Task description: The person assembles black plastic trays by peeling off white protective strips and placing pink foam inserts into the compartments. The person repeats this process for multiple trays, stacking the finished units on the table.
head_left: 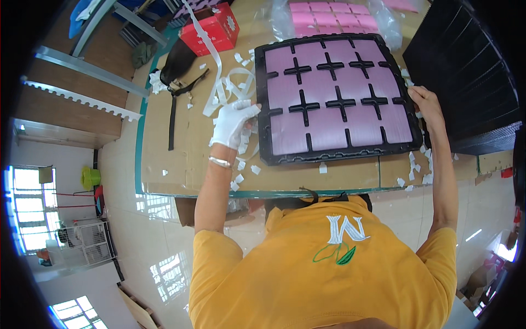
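A black plastic tray point(329, 156) with raised cross-shaped dividers lies in front of me on the table, slightly tilted in view. Pink-purple sheet material point(323, 125) shows in the sections between the dividers. My left hand point(233, 123), in a white glove, closes on the tray's left rim with thumb and fingers. At the opposite side, my bare right hand point(427, 107) grips the right rim, its fingertips partly hidden by the edge.
A tall black ribbed stack point(466, 71) stands close on the right. Pink pieces point(334, 22) with clear plastic lie behind the tray. A red box point(211, 30), a white strip point(211, 104), a black strap point(172, 123) and white scraps point(255, 169) lie on the cardboard-covered table point(186, 170).
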`<action>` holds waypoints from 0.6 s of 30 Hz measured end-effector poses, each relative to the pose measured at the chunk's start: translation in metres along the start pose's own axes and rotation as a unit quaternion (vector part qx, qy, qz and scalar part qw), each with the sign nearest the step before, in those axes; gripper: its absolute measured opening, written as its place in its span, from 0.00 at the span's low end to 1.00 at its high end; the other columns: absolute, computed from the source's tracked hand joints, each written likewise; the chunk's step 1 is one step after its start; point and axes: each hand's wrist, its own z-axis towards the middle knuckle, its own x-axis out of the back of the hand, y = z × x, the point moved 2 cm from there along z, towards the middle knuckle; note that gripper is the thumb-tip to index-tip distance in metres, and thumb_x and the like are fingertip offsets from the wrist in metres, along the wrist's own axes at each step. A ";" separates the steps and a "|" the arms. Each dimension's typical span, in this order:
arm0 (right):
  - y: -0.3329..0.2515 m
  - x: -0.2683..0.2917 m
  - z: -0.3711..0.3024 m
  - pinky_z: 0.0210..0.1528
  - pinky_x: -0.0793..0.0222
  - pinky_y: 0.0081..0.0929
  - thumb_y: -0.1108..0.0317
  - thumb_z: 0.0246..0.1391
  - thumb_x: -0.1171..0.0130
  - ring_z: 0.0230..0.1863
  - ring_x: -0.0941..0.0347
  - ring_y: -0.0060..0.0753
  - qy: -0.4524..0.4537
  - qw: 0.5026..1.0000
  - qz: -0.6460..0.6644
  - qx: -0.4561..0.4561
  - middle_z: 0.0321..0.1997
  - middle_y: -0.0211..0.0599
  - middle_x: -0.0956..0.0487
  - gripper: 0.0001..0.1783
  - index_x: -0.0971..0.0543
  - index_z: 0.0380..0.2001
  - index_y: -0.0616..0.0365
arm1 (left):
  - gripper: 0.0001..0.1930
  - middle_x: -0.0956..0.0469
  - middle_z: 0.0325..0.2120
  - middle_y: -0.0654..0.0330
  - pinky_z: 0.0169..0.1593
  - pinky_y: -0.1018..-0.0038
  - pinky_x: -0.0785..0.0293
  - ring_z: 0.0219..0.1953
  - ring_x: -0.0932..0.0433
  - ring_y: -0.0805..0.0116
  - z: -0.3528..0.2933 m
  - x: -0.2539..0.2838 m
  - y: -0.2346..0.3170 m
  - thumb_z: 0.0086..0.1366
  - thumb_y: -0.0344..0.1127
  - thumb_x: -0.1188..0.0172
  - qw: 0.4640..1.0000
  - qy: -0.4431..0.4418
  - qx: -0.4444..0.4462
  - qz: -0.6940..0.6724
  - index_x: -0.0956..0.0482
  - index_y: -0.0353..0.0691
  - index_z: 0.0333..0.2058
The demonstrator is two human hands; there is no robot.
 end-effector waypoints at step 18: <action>-0.182 0.255 -0.143 0.43 0.27 0.24 0.54 0.61 0.46 0.37 0.23 0.27 0.262 0.927 -0.204 0.173 0.40 0.38 0.19 0.24 0.22 0.50 0.63 | 0.13 0.21 0.38 0.62 0.46 0.78 0.28 0.39 0.22 0.73 -0.040 -0.143 0.188 0.62 0.24 0.41 0.911 -0.226 -0.236 -0.251 0.23 0.32 0.46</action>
